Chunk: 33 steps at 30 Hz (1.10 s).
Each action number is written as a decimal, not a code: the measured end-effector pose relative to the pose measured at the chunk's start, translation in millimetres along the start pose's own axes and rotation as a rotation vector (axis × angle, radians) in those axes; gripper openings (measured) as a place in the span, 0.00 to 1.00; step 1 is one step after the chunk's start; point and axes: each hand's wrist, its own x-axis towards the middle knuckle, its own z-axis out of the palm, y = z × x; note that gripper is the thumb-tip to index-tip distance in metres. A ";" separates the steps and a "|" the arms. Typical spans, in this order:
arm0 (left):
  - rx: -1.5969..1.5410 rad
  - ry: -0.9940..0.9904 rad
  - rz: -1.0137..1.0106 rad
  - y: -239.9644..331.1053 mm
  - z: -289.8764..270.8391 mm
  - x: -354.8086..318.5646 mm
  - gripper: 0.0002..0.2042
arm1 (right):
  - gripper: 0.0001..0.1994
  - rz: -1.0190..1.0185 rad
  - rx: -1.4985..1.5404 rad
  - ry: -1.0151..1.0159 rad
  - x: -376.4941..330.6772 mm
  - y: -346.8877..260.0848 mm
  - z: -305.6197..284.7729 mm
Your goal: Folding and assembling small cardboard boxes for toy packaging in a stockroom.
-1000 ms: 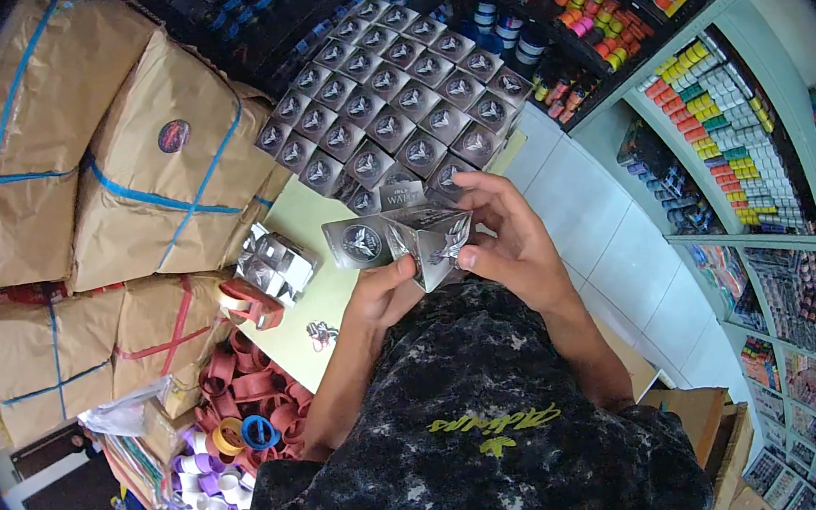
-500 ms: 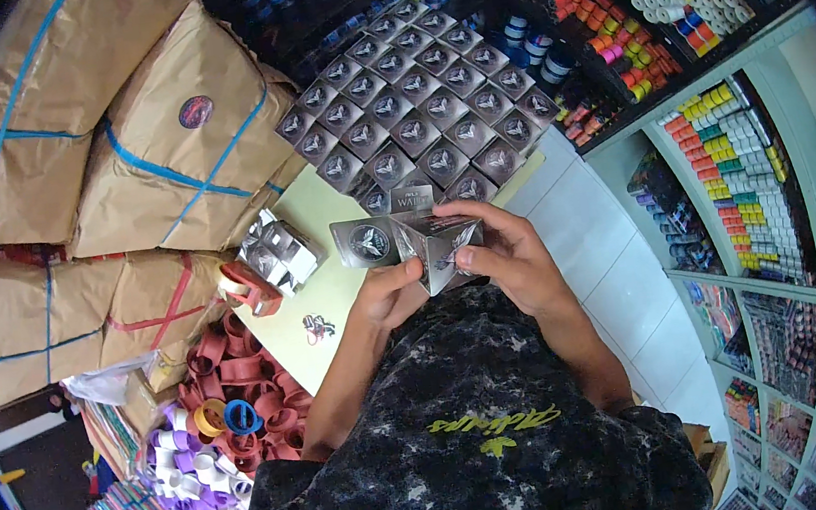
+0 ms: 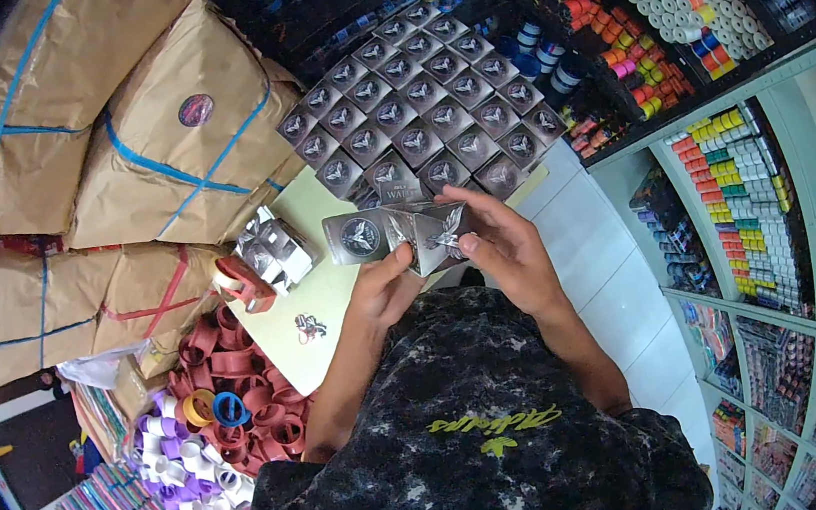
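Note:
Between my hands is a small dark grey cardboard box, partly folded, with a round winged emblem on a flap sticking out to the left and another flap standing up at the top. My left hand is closed on its lower left side, thumb over the panel. My right hand grips the right side, index finger along the upper edge and thumb low on the corner. Some fingers are hidden behind the box. Just beyond it, many matching boxes stand in close rows on the pale yellow table.
At the table's left lie a stack of folded silvery cartons, a red tape dispenser and a small metallic bunch. Large brown wrapped parcels are piled left, above red tape cores. Shelves of colourful spools line the right.
My right thumb has slid to the right edge of the box, whose front panel shows more. Both hands and the box have shifted slightly left and up in view.

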 end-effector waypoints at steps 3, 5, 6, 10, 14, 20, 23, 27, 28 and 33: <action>-0.037 -0.056 -0.012 -1.6 1.4 7.5 0.32 | 0.25 0.029 -0.005 0.003 4.0 -3.9 -5.2; -0.074 -0.056 0.014 -3.1 0.0 11.4 0.29 | 0.25 0.045 -0.005 0.010 6.3 -6.1 -8.1; -0.074 -0.055 0.016 -2.4 1.6 12.9 0.29 | 0.25 0.061 -0.005 0.018 7.3 -6.9 -9.2; 0.081 0.060 0.081 1.6 8.7 18.2 0.30 | 0.27 0.001 -0.130 0.161 10.8 1.3 -14.8; 0.448 0.142 0.159 3.7 17.1 26.0 0.24 | 0.32 -0.067 -0.054 0.112 14.4 6.7 -24.8; 0.763 0.175 0.175 9.3 33.5 22.6 0.25 | 0.36 -0.067 -0.115 0.052 22.9 -0.9 -22.6; 0.597 0.109 0.385 14.3 44.9 22.1 0.28 | 0.31 -0.053 0.005 0.082 27.2 -0.5 -26.7; 0.497 0.011 0.458 30.5 36.5 23.3 0.30 | 0.28 0.055 0.237 0.195 29.2 -1.7 -31.2; 0.527 0.022 0.450 33.1 35.3 23.3 0.33 | 0.28 0.076 0.369 0.195 27.3 -5.6 -29.3; 0.618 -0.019 0.354 29.7 32.5 20.3 0.43 | 0.31 0.143 0.815 0.203 15.7 13.5 -33.2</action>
